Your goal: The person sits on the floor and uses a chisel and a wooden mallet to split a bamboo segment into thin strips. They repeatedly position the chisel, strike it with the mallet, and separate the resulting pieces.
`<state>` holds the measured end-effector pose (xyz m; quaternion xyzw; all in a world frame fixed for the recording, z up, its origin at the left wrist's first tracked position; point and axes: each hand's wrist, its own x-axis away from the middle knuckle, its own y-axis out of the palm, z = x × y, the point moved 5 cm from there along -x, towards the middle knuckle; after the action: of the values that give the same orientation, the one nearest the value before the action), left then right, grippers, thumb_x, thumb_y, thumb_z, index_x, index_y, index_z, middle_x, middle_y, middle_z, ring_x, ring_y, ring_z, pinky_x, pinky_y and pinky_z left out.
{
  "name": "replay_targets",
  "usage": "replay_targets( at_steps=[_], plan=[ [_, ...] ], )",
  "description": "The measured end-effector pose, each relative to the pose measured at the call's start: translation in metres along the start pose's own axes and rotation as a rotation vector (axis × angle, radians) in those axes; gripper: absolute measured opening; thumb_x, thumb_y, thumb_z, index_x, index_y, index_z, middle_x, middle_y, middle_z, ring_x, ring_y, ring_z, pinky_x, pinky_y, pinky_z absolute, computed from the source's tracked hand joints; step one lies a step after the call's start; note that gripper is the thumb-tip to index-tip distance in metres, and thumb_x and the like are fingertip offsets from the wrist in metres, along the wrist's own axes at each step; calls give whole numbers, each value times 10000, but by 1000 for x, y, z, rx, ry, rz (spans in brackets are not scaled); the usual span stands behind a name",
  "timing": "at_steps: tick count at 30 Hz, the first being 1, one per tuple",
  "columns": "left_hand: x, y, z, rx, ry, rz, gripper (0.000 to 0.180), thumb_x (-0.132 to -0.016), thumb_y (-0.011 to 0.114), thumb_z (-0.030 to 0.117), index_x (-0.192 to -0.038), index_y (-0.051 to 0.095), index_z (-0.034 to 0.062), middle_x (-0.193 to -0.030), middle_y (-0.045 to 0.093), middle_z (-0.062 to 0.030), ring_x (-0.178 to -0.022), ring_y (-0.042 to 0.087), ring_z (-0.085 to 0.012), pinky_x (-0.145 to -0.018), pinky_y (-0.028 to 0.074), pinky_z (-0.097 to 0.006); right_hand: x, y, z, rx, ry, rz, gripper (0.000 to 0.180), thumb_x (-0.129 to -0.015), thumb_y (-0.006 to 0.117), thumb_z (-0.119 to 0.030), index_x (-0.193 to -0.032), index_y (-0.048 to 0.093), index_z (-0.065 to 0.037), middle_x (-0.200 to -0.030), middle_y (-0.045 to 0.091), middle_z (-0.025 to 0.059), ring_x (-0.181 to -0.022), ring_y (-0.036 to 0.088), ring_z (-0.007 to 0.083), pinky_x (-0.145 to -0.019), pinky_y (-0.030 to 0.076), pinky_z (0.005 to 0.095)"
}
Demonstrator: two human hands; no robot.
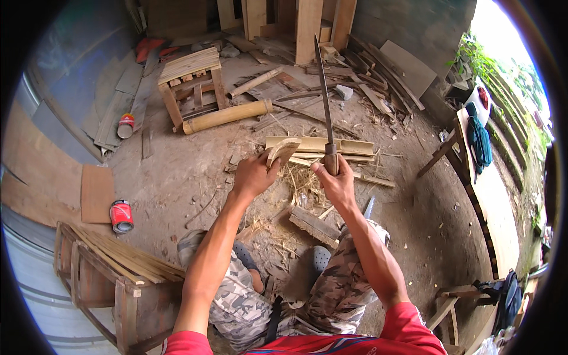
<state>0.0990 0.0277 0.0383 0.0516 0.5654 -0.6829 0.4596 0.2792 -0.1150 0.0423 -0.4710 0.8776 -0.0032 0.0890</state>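
My left hand (253, 176) is closed around a short piece of split bamboo (283, 151), its curved cut end facing up and to the right. In my right hand (337, 183) is a machete (326, 94), gripped by its wooden handle, the long dark blade pointing up and slightly left. Blade and bamboo are apart. Just beyond both hands, split bamboo lengths (349, 146) lie on the ground. Under and between the hands are pale shavings (299, 183), with a wooden block (313, 226) nearer my feet.
A slatted stool (190, 66) and a whole bamboo pole (228, 116) stand and lie farther off. Scrap boards (378, 77) pile against the back wall. To the left are a red can (121, 216) and a slatted wooden stool (112, 266); a long bench (494, 207) runs along the right.
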Motion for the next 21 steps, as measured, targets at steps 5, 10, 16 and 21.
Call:
replay_targets(
  at_steps=[5,10,16,21],
  plan=[
    [-1,-13,35,74,65,-71,248,-883,662,251,-1078,700,102,-883,730,-142,-770,707,-333,-666,578,-409,10,11,-12,-44,-176,16,448,-819,842,-186,-1156,580,-46,-850,635,-8,-607,493,36,-554,432,188],
    [14,-7,44,24,300,-67,554,-745,741,160,-1273,579,206,-954,726,-74,-722,717,-276,-607,598,-365,12,17,-23,-289,-192,-40,444,-812,844,-152,-1127,556,-30,-1120,687,66,-697,526,42,-611,465,194],
    [16,-35,60,81,411,237,364,-828,721,217,-1179,650,156,-894,741,-80,-624,708,-239,-536,576,-351,11,14,-15,-47,-311,17,384,-786,858,-87,-991,535,-62,-861,596,-11,-670,489,49,-603,439,218],
    [17,-81,60,533,377,541,234,-989,581,232,-969,667,16,-840,743,-96,-534,643,-160,-498,522,-300,19,21,-29,41,-367,32,362,-792,843,-59,-974,530,-69,-788,539,-39,-698,483,60,-618,430,232]
  ],
)
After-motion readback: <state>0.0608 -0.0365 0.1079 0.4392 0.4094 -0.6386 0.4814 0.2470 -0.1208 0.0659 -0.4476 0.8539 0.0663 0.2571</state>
